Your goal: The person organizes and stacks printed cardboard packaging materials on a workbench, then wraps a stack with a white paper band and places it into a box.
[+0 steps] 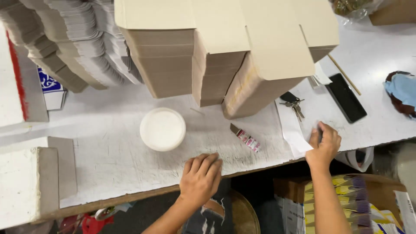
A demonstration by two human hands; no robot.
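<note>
Two hands point(200, 178) point(323, 146) palm-down, undersides hidden

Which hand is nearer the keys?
Right. The right hand rests on white paper just below and right of the keys. The left hand lies flat at the table edge, far to their lower left.

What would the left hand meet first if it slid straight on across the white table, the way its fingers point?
Probably the small pink-and-white tube, lying up and right of the left hand; the fingers aim roughly there, though it might pass just beside it.
</note>
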